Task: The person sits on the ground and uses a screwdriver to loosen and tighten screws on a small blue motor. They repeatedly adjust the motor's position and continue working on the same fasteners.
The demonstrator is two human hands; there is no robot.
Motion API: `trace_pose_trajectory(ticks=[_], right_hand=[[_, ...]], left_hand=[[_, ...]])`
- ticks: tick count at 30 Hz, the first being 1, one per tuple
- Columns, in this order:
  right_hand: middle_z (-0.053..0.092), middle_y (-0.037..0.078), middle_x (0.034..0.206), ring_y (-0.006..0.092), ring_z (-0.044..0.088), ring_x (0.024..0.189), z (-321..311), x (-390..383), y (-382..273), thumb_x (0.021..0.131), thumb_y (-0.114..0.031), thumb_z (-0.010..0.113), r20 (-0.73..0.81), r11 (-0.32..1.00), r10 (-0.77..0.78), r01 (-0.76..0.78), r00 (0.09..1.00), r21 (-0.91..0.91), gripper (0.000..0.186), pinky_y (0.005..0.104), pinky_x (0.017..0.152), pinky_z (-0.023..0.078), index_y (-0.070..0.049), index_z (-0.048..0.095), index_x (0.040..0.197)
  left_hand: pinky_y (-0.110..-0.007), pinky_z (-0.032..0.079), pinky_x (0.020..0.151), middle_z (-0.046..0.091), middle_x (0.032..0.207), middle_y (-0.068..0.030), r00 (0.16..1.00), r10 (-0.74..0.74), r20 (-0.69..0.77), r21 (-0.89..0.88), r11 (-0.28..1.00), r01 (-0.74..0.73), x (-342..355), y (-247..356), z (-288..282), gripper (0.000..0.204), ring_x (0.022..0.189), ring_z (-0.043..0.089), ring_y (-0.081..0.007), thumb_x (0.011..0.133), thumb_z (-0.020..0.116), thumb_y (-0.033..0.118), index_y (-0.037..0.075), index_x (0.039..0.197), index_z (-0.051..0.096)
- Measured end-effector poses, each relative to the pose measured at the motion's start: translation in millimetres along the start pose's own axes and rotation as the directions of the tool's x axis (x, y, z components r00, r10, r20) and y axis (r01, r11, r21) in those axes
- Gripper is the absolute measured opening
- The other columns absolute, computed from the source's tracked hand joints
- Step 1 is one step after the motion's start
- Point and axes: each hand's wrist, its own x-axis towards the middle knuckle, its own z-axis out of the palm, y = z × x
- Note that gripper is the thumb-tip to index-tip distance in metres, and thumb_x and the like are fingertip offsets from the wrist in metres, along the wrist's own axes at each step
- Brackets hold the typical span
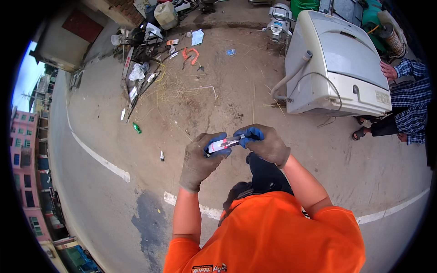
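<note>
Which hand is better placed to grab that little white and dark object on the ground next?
Probably the left hand: it looks nearer the little object than the right hand. Both hold a small package, so the left would need freeing.

The left hand [203, 157], in a brown fabric glove with blue fingertips, holds a small oblong white, pink and dark packet [220, 146]; the right hand [268, 143], gloved alike, pinches its dark end. On the dusty grey-brown ground [227, 104] lie a small white-and-black object [162, 156] and a shiny green bottle [137, 128]. To the right — a boxy white appliance with a grey hose [339, 68], touched by another person's bare hand [388, 71].
</note>
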Motion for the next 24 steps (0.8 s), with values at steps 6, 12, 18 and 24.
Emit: trace_pose_trajectory(ticks=[6,12,18,24], right_hand=[[0.071,0.012,0.113,0.0201,0.069,0.095,-62.6,190.2,-126.1,0.09,-0.016,0.072,-0.048,0.949,-0.187,0.168,0.981,-0.268,0.039,0.0346,0.085,0.056,-0.005,0.07,0.127],[0.07,0.018,0.123,0.0225,0.071,0.104,-116.1,372.7,-162.2,0.095,-0.011,0.064,0.19,0.75,-0.132,-0.028,0.973,0.661,0.052,0.0363,0.095,0.057,0.01,0.055,0.141],[0.071,0.022,0.118,0.0275,0.074,0.099,-165.2,550.3,-199.1,0.095,-0.007,0.059,-0.018,0.724,0.011,0.005,1.0,0.69,0.044,0.0391,0.091,0.061,0.013,0.059,0.134],[0.075,0.017,0.102,0.0195,0.073,0.079,-228.3,664.2,-277.5,0.094,-0.009,0.061,-0.16,0.776,0.138,-0.006,0.977,0.63,0.034,0.0297,0.072,0.06,0.01,0.068,0.122]], left_hand=[[-0.027,0.053,0.059,0.07,0.093,-0.0059,0.992,0.107,-0.069,0.02,0.994,-0.106,216.6,9.7,-92.2,0.032,0.073,0.068,-0.0119,0.083,0.074,-0.002,0.001,0.115,0.069],[-0.026,0.053,0.065,0.069,0.093,-0.0057,0.988,-0.079,0.135,-0.51,0.849,0.138,416.3,-48.0,-143.8,0.029,0.074,0.063,-0.0108,0.088,0.062,-0.005,-0.001,0.118,0.061],[-0.028,0.052,0.067,0.068,0.086,-0.003,0.988,-0.023,0.15,-0.057,0.998,0.032,629.9,-80.1,-180.8,0.023,0.077,0.065,-0.0102,0.09,0.072,0.009,0.005,0.111,0.066],[-0.024,0.051,0.053,0.069,0.08,-0.0039,0.949,-0.174,0.264,-0.331,0.907,0.259,796.9,-55.0,-239.0,0.017,0.063,0.063,-0.0088,0.09,0.076,0.007,0.002,0.104,0.069]])
